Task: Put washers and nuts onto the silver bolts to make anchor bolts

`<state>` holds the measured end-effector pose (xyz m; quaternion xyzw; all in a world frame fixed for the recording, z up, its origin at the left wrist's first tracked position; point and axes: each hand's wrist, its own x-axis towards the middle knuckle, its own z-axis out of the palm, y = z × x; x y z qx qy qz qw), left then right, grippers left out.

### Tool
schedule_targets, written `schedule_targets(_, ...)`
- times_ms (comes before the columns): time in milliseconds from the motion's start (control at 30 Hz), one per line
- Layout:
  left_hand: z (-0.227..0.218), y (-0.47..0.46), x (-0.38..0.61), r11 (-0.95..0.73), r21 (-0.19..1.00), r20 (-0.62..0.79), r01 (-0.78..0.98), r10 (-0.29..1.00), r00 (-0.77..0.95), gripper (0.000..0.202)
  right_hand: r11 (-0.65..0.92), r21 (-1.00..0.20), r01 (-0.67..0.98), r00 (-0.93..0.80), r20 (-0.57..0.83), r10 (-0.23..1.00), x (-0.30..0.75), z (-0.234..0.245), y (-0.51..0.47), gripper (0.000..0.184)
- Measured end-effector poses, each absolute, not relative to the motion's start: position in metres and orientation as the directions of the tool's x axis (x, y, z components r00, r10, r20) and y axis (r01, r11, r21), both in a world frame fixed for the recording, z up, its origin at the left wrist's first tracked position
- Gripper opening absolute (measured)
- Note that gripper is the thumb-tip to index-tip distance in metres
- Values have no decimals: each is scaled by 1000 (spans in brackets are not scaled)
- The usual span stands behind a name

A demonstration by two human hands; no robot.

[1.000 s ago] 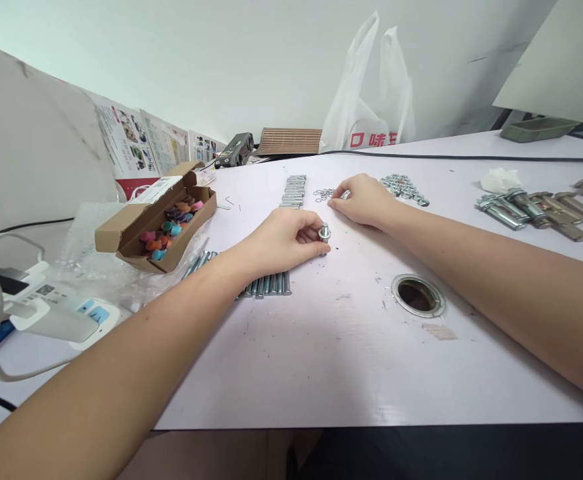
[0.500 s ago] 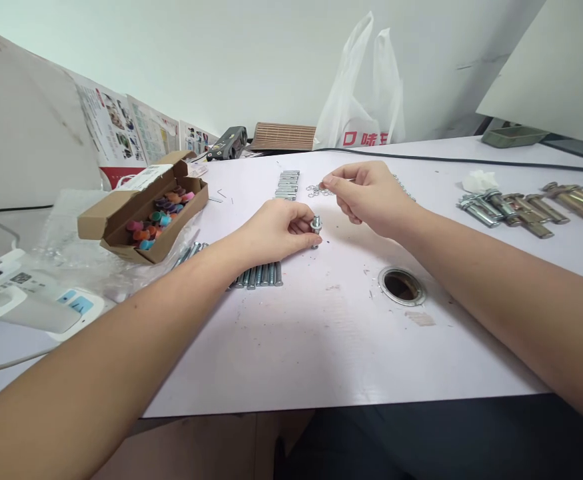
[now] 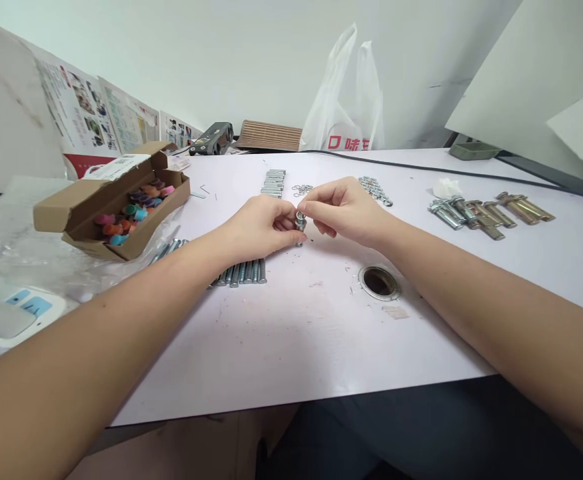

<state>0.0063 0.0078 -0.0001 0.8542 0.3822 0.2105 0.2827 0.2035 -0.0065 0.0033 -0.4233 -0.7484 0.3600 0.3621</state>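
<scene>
My left hand (image 3: 261, 227) grips a short silver bolt (image 3: 300, 225) upright just above the white table (image 3: 321, 333). My right hand (image 3: 344, 210) pinches at the top of the same bolt; whatever small part sits under its fingertips is hidden. The two hands touch at the bolt. A row of long silver bolts (image 3: 241, 273) lies under my left wrist. Behind the hands are a stack of short sleeves (image 3: 274, 182), a small heap of thin rings (image 3: 301, 190) and a heap of washers (image 3: 375, 189).
An open cardboard box of coloured caps (image 3: 121, 210) stands at the left on clear plastic wrap. Several anchor bolts (image 3: 476, 213) lie at the right. A round cable hole (image 3: 378, 282) is in the table. A white plastic bag (image 3: 344, 113) and a black cable are at the back.
My right hand left the heap of rings, lifted, and came back to the bolt held in my left hand. The left hand stayed in place with the bolt.
</scene>
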Motion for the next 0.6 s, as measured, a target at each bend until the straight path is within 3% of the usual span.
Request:
schedule_targets(100,-1,8,7,-537,654,152,532,783,603,19,380,-833,402,-325,258,910,212,7,-1,26)
schedule_targets(233,-4,10,6,-507,681,135,529,796,590,20,274,-738,616,-3,346,938,249,10,17,22)
schedule_targets(333,-7,13,5,-526,680,149,511,781,606,20,-34,-587,809,218,246,945,285,8,33,18)
schedule_targets(400,-8,14,5,-547,669,161,504,768,620,20,-178,-479,860,274,139,952,303,4,41,16)
schedule_targets(500,-9,15,5,-561,654,167,506,761,627,19,-262,-398,879,303,43,952,319,-3,49,15)
schedule_targets(600,-8,14,5,-566,649,166,508,757,632,19,-303,-398,866,349,47,936,324,-9,53,19)
